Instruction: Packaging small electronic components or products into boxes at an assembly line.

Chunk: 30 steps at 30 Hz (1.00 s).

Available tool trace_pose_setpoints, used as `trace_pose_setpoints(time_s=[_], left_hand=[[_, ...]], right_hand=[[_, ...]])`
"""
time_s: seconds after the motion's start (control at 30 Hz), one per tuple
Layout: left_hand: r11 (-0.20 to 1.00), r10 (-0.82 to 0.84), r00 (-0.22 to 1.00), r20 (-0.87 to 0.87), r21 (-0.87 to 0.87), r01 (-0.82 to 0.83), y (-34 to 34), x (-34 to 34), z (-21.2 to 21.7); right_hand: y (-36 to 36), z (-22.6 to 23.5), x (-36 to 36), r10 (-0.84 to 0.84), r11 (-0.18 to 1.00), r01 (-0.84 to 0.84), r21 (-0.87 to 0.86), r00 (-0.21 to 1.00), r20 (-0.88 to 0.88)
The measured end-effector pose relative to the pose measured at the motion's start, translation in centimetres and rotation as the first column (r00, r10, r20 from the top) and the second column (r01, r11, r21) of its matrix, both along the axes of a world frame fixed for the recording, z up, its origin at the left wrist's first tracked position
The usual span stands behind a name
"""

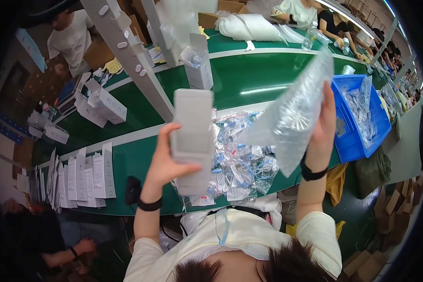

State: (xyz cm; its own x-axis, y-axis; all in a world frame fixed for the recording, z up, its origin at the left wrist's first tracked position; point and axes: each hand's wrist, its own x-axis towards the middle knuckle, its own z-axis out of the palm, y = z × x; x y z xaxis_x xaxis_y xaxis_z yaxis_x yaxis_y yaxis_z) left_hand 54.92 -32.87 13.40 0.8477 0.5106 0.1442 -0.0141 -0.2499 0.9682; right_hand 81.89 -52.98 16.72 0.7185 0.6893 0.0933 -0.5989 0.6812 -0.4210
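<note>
My left hand (160, 162) grips a long white box (192, 124), held upright above the bench, its thumb across the front. The box is slightly blurred, so whether its ends are folded in I cannot tell. On the other side, my right hand (325, 124) is closed on a clear bubble-wrap bag (298, 115) raised at a slant. Part of the hand is hidden behind the plastic, and what the bag contains is not clear. Below and between both hands lies a heap of small clear bags (242, 164) with white and blue parts inside.
White cartons (87, 181) stand in a row on the green bench (127, 162) at left. A blue bin (350, 131) of clear packages is at right. Beyond stand an open carton (197, 63), a bottle (310, 36) and a grey post (136, 61). Other people work nearby.
</note>
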Motion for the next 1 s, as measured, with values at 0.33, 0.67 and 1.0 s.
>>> trace_pose_setpoints(time_s=[0.33,0.67,1.0], left_hand=[[0.926,0.213,0.977,0.017,0.317,-0.207,-2.9,4.1,-3.8],[0.788,0.293,0.946,0.141,0.524,-0.322,-4.2,5.5,-4.4],[0.968,0.189,0.894,0.407,0.074,-0.238,-4.0,6.8,-5.7]], right_hand=[[10.5,0.8,-7.1,-0.560,0.802,0.596,0.033,0.731,0.390],[9.3,0.2,-7.7,-0.167,0.677,0.735,0.050,0.087,0.982],[7.4,-0.2,-4.2,0.086,0.848,0.511,0.141,-0.395,0.915]])
